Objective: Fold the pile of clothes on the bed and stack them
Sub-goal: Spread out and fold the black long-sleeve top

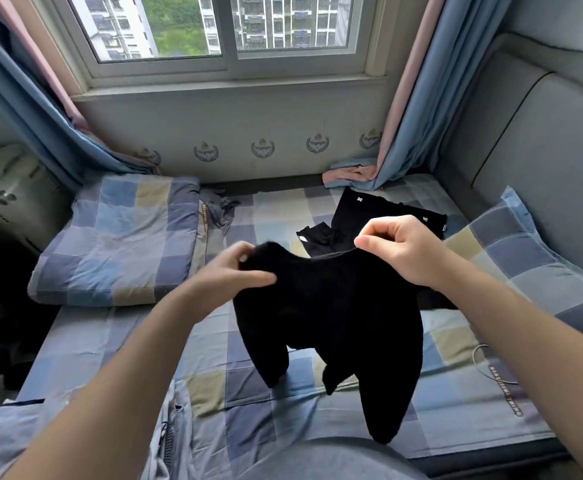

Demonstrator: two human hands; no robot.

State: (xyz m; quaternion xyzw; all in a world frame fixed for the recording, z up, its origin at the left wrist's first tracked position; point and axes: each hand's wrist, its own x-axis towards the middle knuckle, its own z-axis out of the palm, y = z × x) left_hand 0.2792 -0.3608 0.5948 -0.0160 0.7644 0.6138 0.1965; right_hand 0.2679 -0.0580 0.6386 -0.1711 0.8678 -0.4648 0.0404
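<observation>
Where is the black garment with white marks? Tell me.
In the head view, the black garment with white marks lies flat on the bed, right of centre, just before the right curtain's hem and beyond the right hand.

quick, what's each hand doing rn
Left hand: grips the black garment at its top edge.
Right hand: pinches the same garment's top edge.
</observation>
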